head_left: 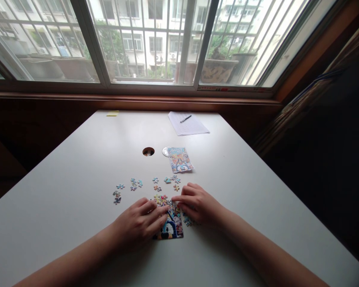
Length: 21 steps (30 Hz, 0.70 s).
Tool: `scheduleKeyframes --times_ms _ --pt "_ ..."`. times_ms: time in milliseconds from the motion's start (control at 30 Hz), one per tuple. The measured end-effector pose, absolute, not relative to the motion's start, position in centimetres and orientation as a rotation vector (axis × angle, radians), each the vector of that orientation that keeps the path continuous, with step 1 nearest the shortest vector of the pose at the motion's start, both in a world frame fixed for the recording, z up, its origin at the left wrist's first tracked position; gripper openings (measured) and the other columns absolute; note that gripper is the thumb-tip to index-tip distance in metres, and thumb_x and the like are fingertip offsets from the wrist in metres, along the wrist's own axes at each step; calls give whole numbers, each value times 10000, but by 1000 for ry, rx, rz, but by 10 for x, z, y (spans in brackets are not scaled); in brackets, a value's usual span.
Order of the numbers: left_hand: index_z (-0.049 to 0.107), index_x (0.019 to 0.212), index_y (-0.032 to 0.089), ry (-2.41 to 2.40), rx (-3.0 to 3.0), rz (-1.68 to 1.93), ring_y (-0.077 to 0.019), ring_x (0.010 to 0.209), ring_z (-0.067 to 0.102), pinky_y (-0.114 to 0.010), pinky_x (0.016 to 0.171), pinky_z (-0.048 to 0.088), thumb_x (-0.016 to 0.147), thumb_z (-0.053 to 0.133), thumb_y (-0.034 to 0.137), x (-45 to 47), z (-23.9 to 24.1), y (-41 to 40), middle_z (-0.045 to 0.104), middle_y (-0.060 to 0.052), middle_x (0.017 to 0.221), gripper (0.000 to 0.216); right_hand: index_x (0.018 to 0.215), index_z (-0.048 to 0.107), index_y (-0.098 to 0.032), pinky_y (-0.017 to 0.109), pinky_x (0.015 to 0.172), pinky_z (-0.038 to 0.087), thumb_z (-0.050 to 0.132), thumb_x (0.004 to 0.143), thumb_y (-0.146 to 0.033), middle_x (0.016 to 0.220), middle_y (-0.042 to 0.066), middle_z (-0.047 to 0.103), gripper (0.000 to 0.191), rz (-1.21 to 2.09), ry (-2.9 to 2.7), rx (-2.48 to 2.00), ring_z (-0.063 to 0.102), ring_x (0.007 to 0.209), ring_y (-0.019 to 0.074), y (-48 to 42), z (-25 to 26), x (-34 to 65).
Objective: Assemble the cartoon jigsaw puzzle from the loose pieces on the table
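Head cam: partly built jigsaw puzzle [175,224] sits on the counter [77,191], left hand [142,219] lying across it, right hand [197,202] at its upper right; can't tell if either's fingers pinch anything.

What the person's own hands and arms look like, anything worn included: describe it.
The left hand and right hand are both bare, without gloves, and no rings show. The wrists carry no watch or bracelet that can be seen. The forearms are slim and uncovered as far as the picture reaches, with no sleeves, cables or markings visible.
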<state>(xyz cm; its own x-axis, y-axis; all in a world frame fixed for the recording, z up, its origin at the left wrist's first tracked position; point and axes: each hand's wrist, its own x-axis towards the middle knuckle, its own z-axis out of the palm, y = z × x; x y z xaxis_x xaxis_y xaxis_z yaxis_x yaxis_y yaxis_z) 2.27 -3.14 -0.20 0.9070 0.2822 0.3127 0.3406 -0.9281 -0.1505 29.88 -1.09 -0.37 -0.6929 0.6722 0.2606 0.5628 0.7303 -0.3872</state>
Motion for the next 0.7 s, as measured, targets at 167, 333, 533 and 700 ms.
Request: scheduleKeyframes --times_ms 167,333,533,700 --pt "630 1217 139 -451 -2867 -445 -228 963 518 -388 796 469 974 495 175 23 -2 -32 581 -63 1402 280 1189 703 -257 342 768 385 579 963 -228 868 56 630 259 482 -2519 -986 508 841 201 -11 -2 298" --pt "631 1224 145 -462 -2856 -437 -229 972 516 -389 807 469 975 498 170 22 -1 -32 570 -55 1418 284 1164 713 -256 338 766 383 585 963 -226 851 50 635 241 544 -2502 -1006 514 846 199 -12 1 297" --pt "632 1213 145 -469 -2847 -404 -229 989 519 -390 810 471 975 506 178 23 -1 -33 530 -67 1461 272 1157 716 -245 339 787 390 577 968 -238 849 54 646 235 575 -2505 -1026 528 861 200 -11 3 296" --pt "621 1205 154 -474 -2839 -426 -222 977 533 -374 806 468 957 530 169 23 -1 -33 552 -93 1429 265 1149 718 -242 330 790 403 570 973 -239 844 51 650 229 630 -2487 -1025 528 866 199 -11 4 297"
